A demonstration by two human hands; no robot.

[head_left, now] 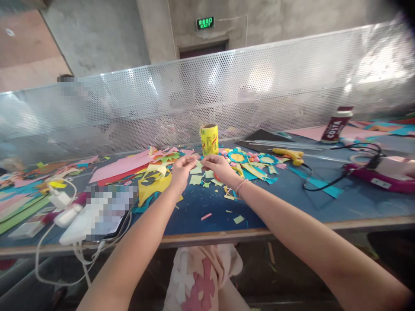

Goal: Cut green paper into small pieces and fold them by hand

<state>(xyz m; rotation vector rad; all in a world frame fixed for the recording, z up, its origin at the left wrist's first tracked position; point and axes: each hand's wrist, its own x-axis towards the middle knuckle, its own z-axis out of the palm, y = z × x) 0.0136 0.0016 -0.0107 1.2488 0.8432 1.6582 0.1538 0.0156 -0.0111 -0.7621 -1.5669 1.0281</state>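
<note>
Both my arms reach out over a blue-topped table (292, 211). My left hand (181, 169) and my right hand (216, 166) meet over a litter of pale green paper scraps (196, 178), fingers pinched together on a small pale green paper piece (197, 164) held between them. A yellow cut-out sheet (152, 183) lies just left of my left hand. A yellow roll of tape (209, 139) stands upright just behind my hands. Paper flowers in blue and yellow (238, 156) lie to the right of my right hand.
Pink and red paper sheets (119, 168) lie at back left. A yellow glue gun (290, 155) with a black cable, a dark bottle (336, 125) and a magenta device (382, 175) stand at right. Chargers and white cables (68, 211) sit front left. A perforated metal screen (227, 95) backs the table.
</note>
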